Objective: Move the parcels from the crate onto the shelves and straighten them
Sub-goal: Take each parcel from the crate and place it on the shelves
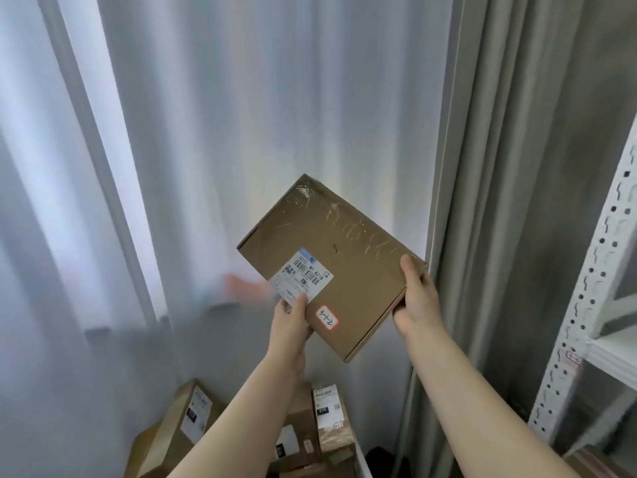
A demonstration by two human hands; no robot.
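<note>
A single wide-angle camera on the person's head looks forward and a little downward, facing a pale curtain (262,108) close ahead; shelving (593,270) clips the frame's right edge.

The left forearm (241,408) and right forearm (458,391) are bare from the lower frame edge to the wrists. The left hand (292,322) and right hand (417,298), mid-frame, are likewise bare.

Open air surrounds the parcel (331,267) held aloft; a grey curtain (517,167) hangs just to its right, a perforated shelf upright (592,270) stands beyond, and stacked parcels (332,436) crowd the space below.
</note>
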